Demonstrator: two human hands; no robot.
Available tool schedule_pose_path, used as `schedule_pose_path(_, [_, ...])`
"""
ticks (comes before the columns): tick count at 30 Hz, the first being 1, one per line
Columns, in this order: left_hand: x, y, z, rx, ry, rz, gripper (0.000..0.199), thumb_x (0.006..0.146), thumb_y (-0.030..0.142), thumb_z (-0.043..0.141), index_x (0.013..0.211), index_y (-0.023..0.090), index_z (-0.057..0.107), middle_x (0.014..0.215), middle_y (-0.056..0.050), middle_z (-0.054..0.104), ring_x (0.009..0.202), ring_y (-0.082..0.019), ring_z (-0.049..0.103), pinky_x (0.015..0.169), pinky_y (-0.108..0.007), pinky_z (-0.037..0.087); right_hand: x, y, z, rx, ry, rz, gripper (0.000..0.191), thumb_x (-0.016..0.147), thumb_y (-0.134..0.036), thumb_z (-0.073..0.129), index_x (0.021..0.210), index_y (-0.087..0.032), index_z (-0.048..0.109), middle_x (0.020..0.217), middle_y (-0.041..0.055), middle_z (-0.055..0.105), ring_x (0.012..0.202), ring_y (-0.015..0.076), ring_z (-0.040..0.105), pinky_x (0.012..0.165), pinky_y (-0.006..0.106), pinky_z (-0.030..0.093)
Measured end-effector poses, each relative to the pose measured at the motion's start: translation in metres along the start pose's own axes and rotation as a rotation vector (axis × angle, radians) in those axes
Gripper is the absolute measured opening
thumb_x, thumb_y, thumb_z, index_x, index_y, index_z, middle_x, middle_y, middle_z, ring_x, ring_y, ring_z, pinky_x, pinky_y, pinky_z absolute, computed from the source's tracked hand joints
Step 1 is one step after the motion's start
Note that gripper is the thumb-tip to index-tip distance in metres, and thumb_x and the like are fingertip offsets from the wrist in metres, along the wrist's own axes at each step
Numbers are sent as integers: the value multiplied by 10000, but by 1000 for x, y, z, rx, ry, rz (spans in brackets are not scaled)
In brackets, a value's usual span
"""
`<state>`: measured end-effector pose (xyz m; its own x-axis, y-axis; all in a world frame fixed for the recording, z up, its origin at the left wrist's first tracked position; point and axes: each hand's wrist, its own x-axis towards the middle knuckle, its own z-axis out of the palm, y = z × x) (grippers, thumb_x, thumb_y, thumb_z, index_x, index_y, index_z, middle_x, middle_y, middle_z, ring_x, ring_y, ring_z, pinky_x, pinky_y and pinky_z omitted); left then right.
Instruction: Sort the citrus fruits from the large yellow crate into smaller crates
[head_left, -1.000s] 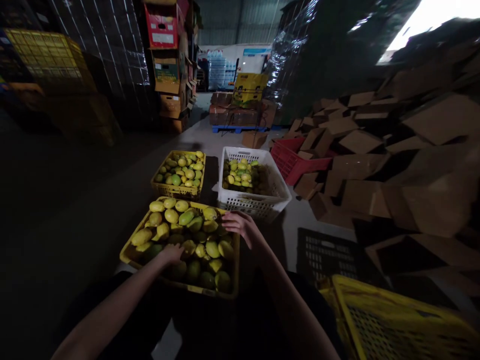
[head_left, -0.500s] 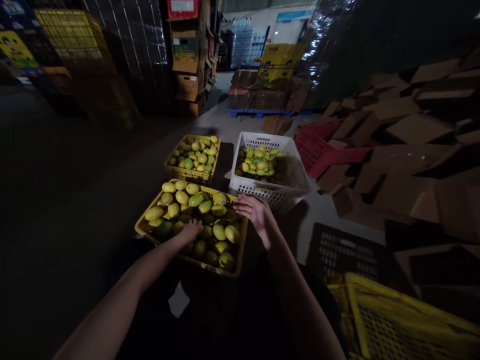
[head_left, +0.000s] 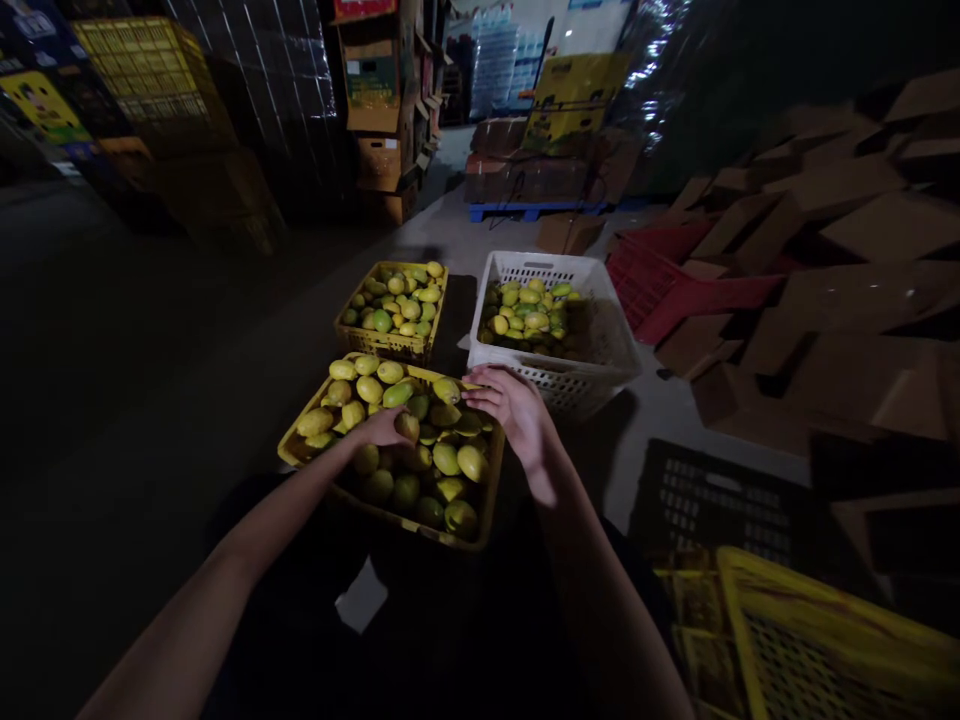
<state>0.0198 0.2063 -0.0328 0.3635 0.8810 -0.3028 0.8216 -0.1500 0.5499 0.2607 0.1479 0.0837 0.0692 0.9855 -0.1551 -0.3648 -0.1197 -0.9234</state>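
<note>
A yellow crate [head_left: 296, 452] full of yellow and green lemons [head_left: 445, 459] stands directly in front of me. My left hand [head_left: 382, 430] is over the middle of it, fingers curled round a yellowish lemon [head_left: 407, 427]. At the crate's right rim is my right hand [head_left: 514, 412], fingers stretched out and slightly apart, with nothing in it. Its fingertips are close to a lemon [head_left: 447, 390] in the far right corner; whether they touch it I cannot tell.
Behind stand a smaller yellow crate of lemons [head_left: 390, 345] and a white crate [head_left: 600, 355] part-filled with lemons. A red crate [head_left: 660, 285] and heaped cardboard boxes [head_left: 847, 300] lie to the right. Another yellow crate [head_left: 817, 610] is at the near right.
My left hand has come up from among the lemons and moved slightly away from me, with a lemon now in it. My right hand stays open by the rim. The view has shifted a little.
</note>
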Motion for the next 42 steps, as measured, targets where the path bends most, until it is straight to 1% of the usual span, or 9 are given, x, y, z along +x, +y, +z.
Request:
schedule_pose_path(2, [-18,7,-27,-265,43,33,663,702,363,801,1307,211,575,1123,-83,714,1064,-280,693,924,-382,570,3,0,2,9,-2,2,180,711,-354,717,826,-221,679,833,41,767,732,185,707,731,297,561])
schedule_pose_path(7, [-80,33,-76,-1557,103,-39,455,812,329,655,1244,188,628,1090,-126,741,922,-259,742,770,-362,621,10,4,16,6,-35,15,161,730,-346,701,826,-223,664,830,36,761,703,178,696,728,309,548])
schedule_pose_path(13, [-109,48,-93,-2111,258,25,409,1003,419,400,1250,215,654,1060,-76,736,770,-131,712,668,-233,605,13,19,35,-35,-56,82,104,745,-304,672,803,-218,680,799,29,753,688,172,695,722,301,550])
schedule_pose_path(17, [-106,43,-93,-2241,395,-34,314,976,343,460,1138,181,675,952,-63,724,809,-141,713,724,-239,609,16,31,39,-107,-92,103,117,736,-317,707,810,-230,681,825,33,756,705,185,688,713,306,549])
schedule_pose_path(23, [-104,30,-95,-2246,574,-350,204,935,319,492,1019,192,629,863,-35,696,802,-160,710,741,-281,621,28,67,37,-314,-72,132,155,747,-368,715,826,-239,683,842,50,748,724,214,690,724,346,554])
schedule_pose_path(27, [-109,17,-103,-2240,681,-274,209,895,306,481,1010,199,619,883,-46,693,865,-183,719,768,-300,627,40,110,37,-750,-181,159,169,793,-392,612,807,-234,670,816,34,745,704,207,682,699,338,543])
schedule_pose_path(33, [-115,-5,-115,-2274,867,-266,246,893,327,416,985,212,614,868,-52,683,923,-195,726,803,-302,633,54,158,35,-1085,-241,220,120,609,-148,696,570,-227,615,596,1,662,811,263,691,789,344,503])
schedule_pose_path(37, [-112,-17,-114,-2238,892,-279,253,857,316,441,999,222,627,877,-55,697,946,-209,721,813,-319,633,73,169,33,-1195,-156,214,120,643,-123,703,721,-203,659,770,50,715,991,322,694,863,359,492])
schedule_pose_path(42, [-105,-30,-102,-2031,816,-216,328,788,337,437,996,230,667,920,-79,726,1052,-241,707,872,-361,622,104,171,34,-1137,-63,113,345,746,-158,780,1069,-213,671,1186,129,681,1212,360,610,927,386,494])
